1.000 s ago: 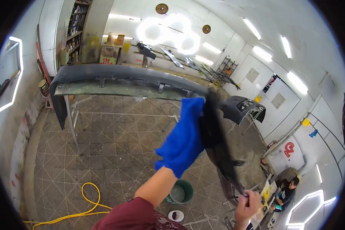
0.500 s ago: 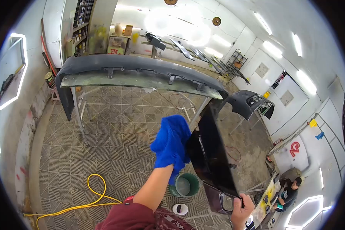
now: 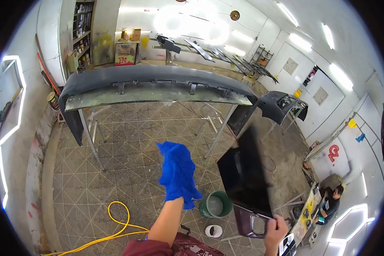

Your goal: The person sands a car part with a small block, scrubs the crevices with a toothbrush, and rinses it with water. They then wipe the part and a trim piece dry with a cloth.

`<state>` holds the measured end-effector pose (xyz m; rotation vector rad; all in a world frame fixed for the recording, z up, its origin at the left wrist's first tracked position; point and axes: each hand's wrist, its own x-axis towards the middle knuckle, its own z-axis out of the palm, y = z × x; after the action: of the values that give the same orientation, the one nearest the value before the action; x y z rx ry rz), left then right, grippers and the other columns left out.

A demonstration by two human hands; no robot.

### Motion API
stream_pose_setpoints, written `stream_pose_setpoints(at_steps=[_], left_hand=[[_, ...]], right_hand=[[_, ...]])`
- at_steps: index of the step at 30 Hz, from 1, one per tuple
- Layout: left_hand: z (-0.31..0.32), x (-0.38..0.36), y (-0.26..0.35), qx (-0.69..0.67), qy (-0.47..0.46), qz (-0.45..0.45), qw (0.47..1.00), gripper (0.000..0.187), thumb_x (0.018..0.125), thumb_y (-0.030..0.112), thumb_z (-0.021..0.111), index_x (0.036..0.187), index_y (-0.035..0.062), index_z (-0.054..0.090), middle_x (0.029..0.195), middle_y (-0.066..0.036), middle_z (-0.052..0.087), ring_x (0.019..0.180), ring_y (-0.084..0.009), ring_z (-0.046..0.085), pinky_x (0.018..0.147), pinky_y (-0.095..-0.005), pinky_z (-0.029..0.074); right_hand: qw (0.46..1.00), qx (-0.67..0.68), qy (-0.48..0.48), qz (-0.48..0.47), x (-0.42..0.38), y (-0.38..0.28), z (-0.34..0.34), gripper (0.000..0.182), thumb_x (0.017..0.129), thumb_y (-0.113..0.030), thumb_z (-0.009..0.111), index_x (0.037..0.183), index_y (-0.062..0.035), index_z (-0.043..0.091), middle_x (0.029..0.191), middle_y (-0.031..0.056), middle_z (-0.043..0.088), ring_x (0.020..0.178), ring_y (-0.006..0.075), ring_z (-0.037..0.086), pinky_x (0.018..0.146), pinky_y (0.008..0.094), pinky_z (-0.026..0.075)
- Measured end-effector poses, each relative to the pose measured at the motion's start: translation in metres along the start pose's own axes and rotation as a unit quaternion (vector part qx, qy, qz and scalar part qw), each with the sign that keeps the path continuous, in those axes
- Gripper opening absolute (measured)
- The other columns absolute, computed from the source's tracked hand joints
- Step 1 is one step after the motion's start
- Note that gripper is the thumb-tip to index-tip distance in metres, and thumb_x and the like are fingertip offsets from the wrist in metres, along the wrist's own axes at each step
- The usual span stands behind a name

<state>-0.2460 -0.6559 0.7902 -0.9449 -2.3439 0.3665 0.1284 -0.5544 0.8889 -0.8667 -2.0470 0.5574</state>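
Note:
A crumpled blue cloth (image 3: 177,170) covers my left hand (image 3: 178,187), whose fingers are hidden beneath it. That hand is raised over the floor, apart from the panel. My right hand (image 3: 276,232) grips the lower corner of a glossy black panel (image 3: 245,179), fingers wrapped round its edge. The panel stands tilted at my right, its upper end blurred. Below it a dark purplish part with a squarish opening (image 3: 243,217) shows partly. Between cloth and panel, a green bucket (image 3: 205,209) rests on the floor, with a small white tub (image 3: 213,231) nearer me.
A long grey bumper (image 3: 153,74) lies across a metal-legged table (image 3: 145,97) ahead. Another dark bumper (image 3: 275,106) is on a stand at the right. A yellow hose (image 3: 94,243) loops over the floor at lower left. A person (image 3: 330,205) sits beside a paint-stained table (image 3: 309,207).
My left hand with the blue cloth has moved left, away from the black panel. My right hand and the panel have shifted slightly right, and the view has turned a little.

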Motion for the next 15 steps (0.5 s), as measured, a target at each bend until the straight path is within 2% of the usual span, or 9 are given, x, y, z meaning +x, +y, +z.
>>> stream_pose_setpoints(at_steps=[2, 3, 6, 7, 8, 9, 11, 13, 15], left_hand=[[0.005, 0.0, 0.017, -0.177, 0.019, -0.073, 0.981, 0.019, 0.095, 0.027, 0.063, 0.103, 0.0114, 0.071, 0.091, -0.008, 0.07, 0.083, -0.0239, 0.066, 0.075, -0.0387, 0.052], [0.007, -0.001, 0.029, -0.3, 0.024, -0.122, 0.946, 0.021, 0.096, 0.028, 0.062, 0.104, 0.0112, 0.07, 0.09, -0.008, 0.07, 0.082, -0.0235, 0.066, 0.074, -0.0384, 0.052], [0.016, -0.005, 0.049, -0.611, 0.055, -0.218, 0.759, 0.025, 0.098, 0.033, 0.059, 0.105, 0.0106, 0.068, 0.089, -0.008, 0.07, 0.08, -0.0225, 0.065, 0.072, -0.0375, 0.052], [0.029, -0.001, 0.05, -0.726, 0.059, -0.25, 0.637, 0.026, 0.099, 0.035, 0.058, 0.105, 0.0104, 0.067, 0.089, -0.008, 0.07, 0.079, -0.0222, 0.065, 0.072, -0.0371, 0.052], [0.041, 0.005, 0.054, -0.869, 0.06, -0.263, 0.416, 0.028, 0.1, 0.036, 0.058, 0.105, 0.0102, 0.066, 0.088, -0.008, 0.069, 0.079, -0.0218, 0.065, 0.071, -0.0368, 0.052], [0.052, 0.003, 0.06, -0.92, 0.038, -0.258, 0.293, 0.03, 0.101, 0.038, 0.057, 0.106, 0.01, 0.065, 0.088, -0.007, 0.069, 0.078, -0.0215, 0.065, 0.071, -0.0365, 0.052], [0.071, 0.007, 0.06, -0.955, -0.006, -0.269, 0.124, 0.033, 0.102, 0.041, 0.055, 0.106, 0.0096, 0.064, 0.087, -0.007, 0.069, 0.077, -0.0208, 0.065, 0.07, -0.0359, 0.052], [0.089, 0.013, 0.055, -0.964, -0.071, -0.253, 0.035, 0.036, 0.104, 0.044, 0.053, 0.107, 0.0091, 0.062, 0.086, -0.007, 0.069, 0.075, -0.0201, 0.065, 0.068, -0.0352, 0.052], [0.102, 0.015, 0.061, -0.965, -0.1, -0.239, 0.035, 0.04, 0.105, 0.047, 0.052, 0.108, 0.0087, 0.061, 0.085, -0.007, 0.069, 0.074, -0.0194, 0.064, 0.067, -0.0346, 0.052]], right_hand=[[0.973, -0.173, -0.057, -0.139, -0.012, -0.011, 0.023, 0.023, 0.076, -0.016, 0.085, 0.095, -0.0076, 0.075, 0.068, 0.0075, 0.051, 0.059, 0.0256, 0.053, 0.055, 0.0365, 0.043], [0.961, -0.188, -0.097, -0.176, -0.019, -0.019, 0.039, 0.024, 0.076, -0.018, 0.087, 0.094, -0.0082, 0.075, 0.068, 0.0065, 0.051, 0.059, 0.0254, 0.053, 0.054, 0.0373, 0.043], [0.955, -0.19, -0.13, -0.189, -0.034, -0.026, 0.067, 0.025, 0.075, -0.022, 0.089, 0.092, -0.01, 0.075, 0.068, 0.0047, 0.051, 0.059, 0.0243, 0.053, 0.051, 0.0378, 0.043], [0.959, -0.175, -0.129, -0.18, -0.038, -0.025, 0.073, 0.026, 0.074, -0.023, 0.09, 0.092, -0.0112, 0.076, 0.068, 0.0039, 0.051, 0.059, 0.0234, 0.054, 0.05, 0.0375, 0.043], [0.961, -0.177, -0.124, -0.174, -0.041, -0.025, 0.075, 0.026, 0.074, -0.024, 0.09, 0.092, -0.0122, 0.076, 0.067, 0.0029, 0.05, 0.059, 0.0222, 0.054, 0.049, 0.0364, 0.043], [0.963, -0.181, -0.114, -0.164, -0.042, -0.024, 0.077, 0.026, 0.074, -0.024, 0.09, 0.092, -0.0122, 0.076, 0.067, 0.0029, 0.05, 0.059, 0.0222, 0.054, 0.049, 0.0364, 0.043], [0.956, -0.191, -0.14, -0.172, -0.041, -0.03, 0.076, 0.026, 0.074, -0.027, 0.09, 0.091, -0.0125, 0.076, 0.067, 0.0022, 0.051, 0.057, 0.0218, 0.055, 0.048, 0.0363, 0.042], [0.957, -0.2, -0.135, -0.164, -0.037, -0.033, 0.074, 0.027, 0.074, -0.028, 0.09, 0.091, -0.0125, 0.076, 0.067, 0.0024, 0.051, 0.057, 0.0219, 0.055, 0.048, 0.0364, 0.042], [0.956, -0.208, -0.131, -0.157, -0.037, -0.033, 0.073, 0.027, 0.074, -0.028, 0.091, 0.09, -0.0124, 0.076, 0.067, 0.0025, 0.051, 0.056, 0.0219, 0.055, 0.047, 0.0365, 0.042]])
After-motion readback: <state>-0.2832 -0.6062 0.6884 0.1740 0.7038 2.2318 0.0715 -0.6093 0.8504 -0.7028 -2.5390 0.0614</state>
